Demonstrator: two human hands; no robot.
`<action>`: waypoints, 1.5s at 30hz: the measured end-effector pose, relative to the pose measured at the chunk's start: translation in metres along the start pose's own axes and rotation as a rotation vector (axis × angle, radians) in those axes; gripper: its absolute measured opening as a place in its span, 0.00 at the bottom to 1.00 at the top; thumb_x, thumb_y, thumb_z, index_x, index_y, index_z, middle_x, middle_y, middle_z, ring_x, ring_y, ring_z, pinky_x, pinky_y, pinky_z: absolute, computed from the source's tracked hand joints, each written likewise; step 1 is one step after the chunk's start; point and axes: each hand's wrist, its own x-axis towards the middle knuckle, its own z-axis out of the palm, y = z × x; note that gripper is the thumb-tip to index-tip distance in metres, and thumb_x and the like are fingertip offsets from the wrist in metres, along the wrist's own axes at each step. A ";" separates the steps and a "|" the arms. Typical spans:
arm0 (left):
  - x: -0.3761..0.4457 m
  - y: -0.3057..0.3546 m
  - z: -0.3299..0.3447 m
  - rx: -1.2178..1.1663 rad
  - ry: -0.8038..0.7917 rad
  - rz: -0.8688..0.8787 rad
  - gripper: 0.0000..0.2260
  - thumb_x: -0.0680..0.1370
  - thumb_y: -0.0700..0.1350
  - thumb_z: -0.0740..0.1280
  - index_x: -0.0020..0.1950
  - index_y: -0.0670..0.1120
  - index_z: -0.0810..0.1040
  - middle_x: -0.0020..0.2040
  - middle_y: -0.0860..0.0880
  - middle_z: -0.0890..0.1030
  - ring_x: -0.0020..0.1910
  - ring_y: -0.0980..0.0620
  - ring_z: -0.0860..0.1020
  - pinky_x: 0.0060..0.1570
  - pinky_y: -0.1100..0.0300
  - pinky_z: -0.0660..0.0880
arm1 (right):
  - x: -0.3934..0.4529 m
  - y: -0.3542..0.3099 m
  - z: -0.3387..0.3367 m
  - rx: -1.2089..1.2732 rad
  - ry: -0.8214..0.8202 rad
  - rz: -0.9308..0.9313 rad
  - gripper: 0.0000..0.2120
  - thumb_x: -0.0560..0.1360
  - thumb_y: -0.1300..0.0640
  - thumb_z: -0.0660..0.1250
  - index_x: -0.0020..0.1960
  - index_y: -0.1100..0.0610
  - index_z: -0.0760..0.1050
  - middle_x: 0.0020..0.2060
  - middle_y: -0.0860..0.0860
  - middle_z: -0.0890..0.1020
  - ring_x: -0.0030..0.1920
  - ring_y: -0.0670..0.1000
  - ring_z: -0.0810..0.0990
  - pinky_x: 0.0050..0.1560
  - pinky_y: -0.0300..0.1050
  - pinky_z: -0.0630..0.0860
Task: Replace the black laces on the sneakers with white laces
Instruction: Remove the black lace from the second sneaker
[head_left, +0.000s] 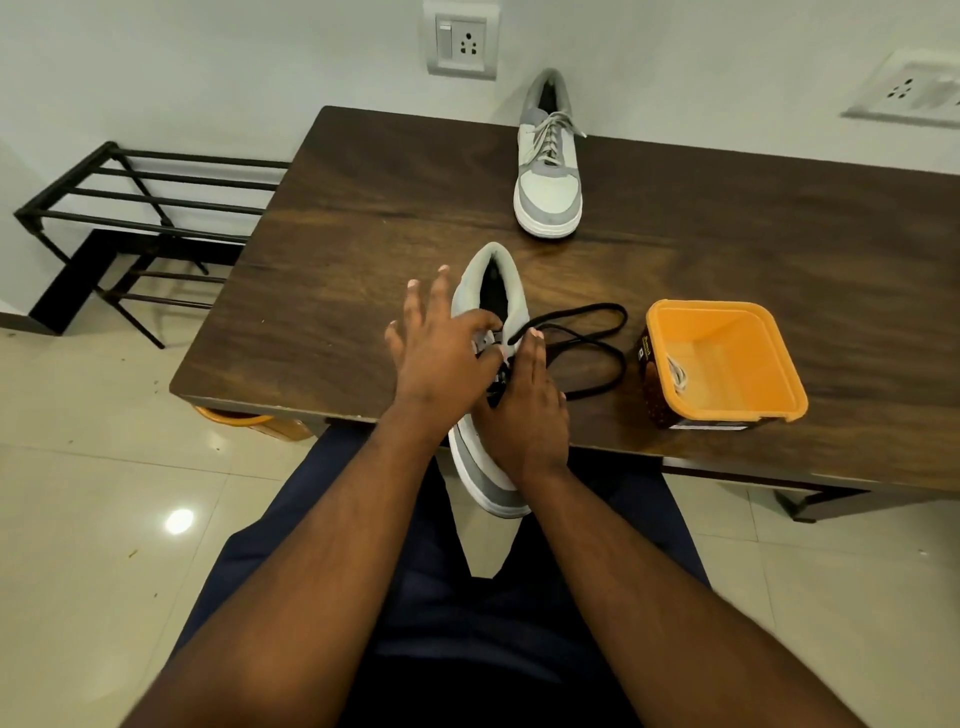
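A grey-and-white sneaker (488, 322) lies at the dark wooden table's (363, 260) near edge, its toe overhanging. The left hand (441, 348) pinches at its eyelets, other fingers spread; the right hand (524, 410) rests flat-fingered on its laced front. The loose black lace (597, 338) loops rightward beside an orange plastic tub (727, 364).

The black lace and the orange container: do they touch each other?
Apart. In the head view, a strip of bare dark table shows between the black lace, whose loops lie right of the near sneaker, and the orange container.
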 end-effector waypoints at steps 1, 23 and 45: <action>0.002 0.005 0.000 0.067 -0.034 0.002 0.11 0.77 0.53 0.69 0.58 0.58 0.79 0.81 0.49 0.47 0.79 0.43 0.40 0.73 0.35 0.45 | 0.000 0.000 -0.001 0.008 -0.001 -0.003 0.43 0.76 0.36 0.57 0.79 0.56 0.42 0.79 0.52 0.49 0.75 0.55 0.62 0.72 0.62 0.61; -0.010 -0.050 -0.013 -1.249 0.373 -0.670 0.02 0.78 0.48 0.66 0.48 0.52 0.74 0.52 0.51 0.77 0.48 0.54 0.75 0.47 0.61 0.69 | 0.000 0.001 -0.001 -0.006 -0.009 -0.001 0.44 0.76 0.32 0.55 0.79 0.56 0.41 0.79 0.51 0.47 0.76 0.56 0.60 0.72 0.64 0.60; 0.002 -0.015 -0.002 -1.344 0.511 -0.376 0.10 0.83 0.39 0.59 0.59 0.49 0.76 0.65 0.49 0.75 0.60 0.58 0.73 0.62 0.61 0.70 | 0.000 -0.002 -0.001 -0.008 -0.013 0.015 0.44 0.75 0.31 0.54 0.79 0.55 0.40 0.79 0.50 0.47 0.76 0.55 0.59 0.72 0.63 0.60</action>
